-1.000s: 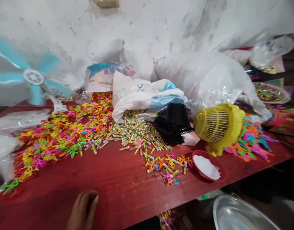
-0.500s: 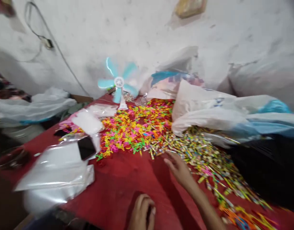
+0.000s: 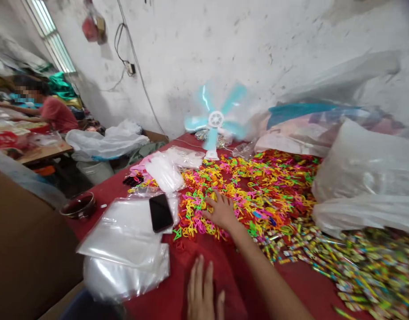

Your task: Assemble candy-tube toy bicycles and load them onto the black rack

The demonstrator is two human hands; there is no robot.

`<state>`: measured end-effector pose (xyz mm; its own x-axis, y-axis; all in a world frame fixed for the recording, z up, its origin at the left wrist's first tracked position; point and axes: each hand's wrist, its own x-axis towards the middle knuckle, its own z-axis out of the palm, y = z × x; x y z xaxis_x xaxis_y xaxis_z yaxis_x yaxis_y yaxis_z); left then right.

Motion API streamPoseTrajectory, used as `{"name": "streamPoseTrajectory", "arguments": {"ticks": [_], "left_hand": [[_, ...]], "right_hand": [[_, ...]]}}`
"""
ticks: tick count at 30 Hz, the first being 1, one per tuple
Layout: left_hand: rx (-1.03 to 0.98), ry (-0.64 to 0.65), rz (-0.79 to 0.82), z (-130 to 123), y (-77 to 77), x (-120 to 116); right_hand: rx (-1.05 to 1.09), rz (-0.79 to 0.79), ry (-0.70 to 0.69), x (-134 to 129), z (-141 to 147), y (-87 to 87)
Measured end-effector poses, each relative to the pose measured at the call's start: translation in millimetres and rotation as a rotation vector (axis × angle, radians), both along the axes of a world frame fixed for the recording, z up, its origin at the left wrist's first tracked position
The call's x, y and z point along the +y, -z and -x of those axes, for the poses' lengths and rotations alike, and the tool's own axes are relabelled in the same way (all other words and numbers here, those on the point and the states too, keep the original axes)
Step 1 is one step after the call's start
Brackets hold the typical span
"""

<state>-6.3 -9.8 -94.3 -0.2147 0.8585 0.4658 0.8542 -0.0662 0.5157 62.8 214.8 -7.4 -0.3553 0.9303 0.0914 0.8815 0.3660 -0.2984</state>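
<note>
My right hand (image 3: 220,212) reaches over the near left part of a pile of small pink, yellow, green and orange plastic pieces (image 3: 264,182), its fingers spread and touching the pile. Whether a piece lies under the fingertips is hidden. Palm down on the red tabletop (image 3: 151,309), my left hand (image 3: 202,293) rests near the front edge with fingers apart and holds nothing. To the right spreads a heap of small printed wrapped sticks (image 3: 351,258). A black phone (image 3: 160,213) lies on clear plastic bags (image 3: 124,231) at the left.
Behind the pile a light-blue fan (image 3: 216,120) spins. Large white sacks (image 3: 371,173) bulge at the right. A glass bowl (image 3: 78,206) sits by the left edge, near a cardboard box (image 3: 27,240). A person in a red shirt (image 3: 59,113) sits at another table, far left.
The view has swung left, bringing the person and box into sight. My right hand has moved from beside the wrapped sticks onto the coloured pieces. My left hand has gone from curled to flat.
</note>
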Motion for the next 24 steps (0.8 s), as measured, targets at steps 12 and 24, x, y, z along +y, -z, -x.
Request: {"name": "streamPoseTrajectory", "arguments": {"ticks": [12,24], "left_hand": [[-0.276,0.21,0.217,-21,-43.0,42],[-0.099,0.11,0.08,27,-35.6,19]], "right_hand": [[0.794,0.136,-0.075,-90,-76,13.0],[0.259,-0.197,0.23,-121,-122,23.8]]}}
